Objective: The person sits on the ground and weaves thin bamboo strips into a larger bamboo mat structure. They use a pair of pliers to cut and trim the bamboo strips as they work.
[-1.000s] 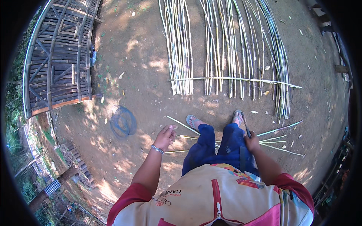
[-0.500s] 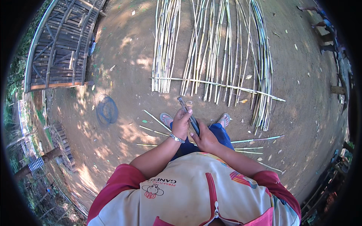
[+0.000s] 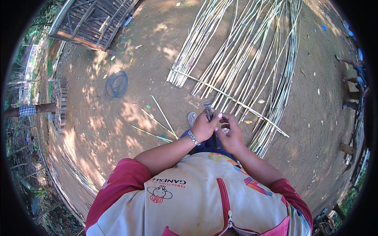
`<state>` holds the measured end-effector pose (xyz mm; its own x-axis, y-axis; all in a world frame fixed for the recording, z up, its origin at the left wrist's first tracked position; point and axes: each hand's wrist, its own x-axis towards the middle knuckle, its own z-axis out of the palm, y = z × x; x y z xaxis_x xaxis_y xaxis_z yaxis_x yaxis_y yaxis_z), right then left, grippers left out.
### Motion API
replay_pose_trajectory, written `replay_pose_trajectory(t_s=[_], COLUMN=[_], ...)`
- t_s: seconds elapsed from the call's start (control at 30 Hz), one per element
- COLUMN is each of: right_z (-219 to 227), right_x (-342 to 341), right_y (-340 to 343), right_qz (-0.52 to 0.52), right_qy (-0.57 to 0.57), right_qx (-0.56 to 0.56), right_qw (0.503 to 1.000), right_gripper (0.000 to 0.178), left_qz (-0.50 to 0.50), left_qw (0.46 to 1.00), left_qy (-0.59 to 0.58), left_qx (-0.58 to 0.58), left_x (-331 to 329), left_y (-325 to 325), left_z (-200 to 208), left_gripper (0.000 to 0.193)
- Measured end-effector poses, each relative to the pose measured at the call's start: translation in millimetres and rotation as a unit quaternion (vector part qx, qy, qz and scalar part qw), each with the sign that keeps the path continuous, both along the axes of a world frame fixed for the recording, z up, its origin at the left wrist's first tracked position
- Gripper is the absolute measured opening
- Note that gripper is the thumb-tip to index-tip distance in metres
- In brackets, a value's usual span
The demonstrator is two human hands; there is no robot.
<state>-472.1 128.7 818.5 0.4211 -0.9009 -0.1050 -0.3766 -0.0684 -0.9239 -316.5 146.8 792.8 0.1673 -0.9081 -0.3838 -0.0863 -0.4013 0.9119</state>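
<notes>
My left hand (image 3: 203, 128) is closed around a hammer (image 3: 207, 105), its small metal head poking out past the fingers. Most of the handle is hidden behind the hand. Close against it on the right, my right hand (image 3: 233, 137) has its fingers curled and its fingertips near the left thumb. A small pale thing seems to lie in those fingers, too small to name. Beyond my hands, long thin bamboo poles (image 3: 236, 59) lie side by side on the ground, with one pole (image 3: 228, 95) across their near ends.
A coil of wire (image 3: 116, 83) lies on the dirt at left. Several short sticks (image 3: 160, 126) rest near my sandaled foot (image 3: 192, 118). A slatted bamboo structure (image 3: 94, 23) stands at the far left. At the right edge, people's limbs (image 3: 354, 80) show.
My view has turned, so the poles now slant. My right hand has left the hammer's handle and come up beside my left hand, fingers curled. The left hand still grips the hammer.
</notes>
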Motion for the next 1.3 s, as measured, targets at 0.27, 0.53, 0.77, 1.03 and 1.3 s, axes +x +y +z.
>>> replay_pose_trajectory(t_s=[0.27,0.53,0.77,1.03,1.3], right_z=[11.1,36.6,59.4,90.2,87.9], right_x=[37.4,65.1,65.5,41.8,3.1], right_y=[2.9,-22.8,-51.0,-72.3,-70.7], right_qz=[-0.025,0.062,0.147,0.215,0.265], right_qy=[-0.027,0.115,0.107,0.081,0.044], right_qx=[0.065,0.108,0.038,-0.060,-0.089], right_qw=[0.997,0.986,0.983,0.971,0.959], right_gripper=[0.038,0.028,0.010,0.006,0.009], left_qz=[-0.056,-0.085,-0.116,0.181,0.015], left_qw=[0.963,0.967,0.990,0.971,0.953], left_qy=[-0.265,-0.235,-0.048,0.093,-0.206], left_qx=[-0.019,0.046,-0.058,-0.128,-0.221], left_x=[34.6,46.6,73.2,74.7,119.1], left_y=[15.8,29.0,12.7,3.2,-37.8], left_z=[23.0,20.2,18.4,19.6,94.7], left_gripper=[0.039,0.049,0.066,0.035,0.030])
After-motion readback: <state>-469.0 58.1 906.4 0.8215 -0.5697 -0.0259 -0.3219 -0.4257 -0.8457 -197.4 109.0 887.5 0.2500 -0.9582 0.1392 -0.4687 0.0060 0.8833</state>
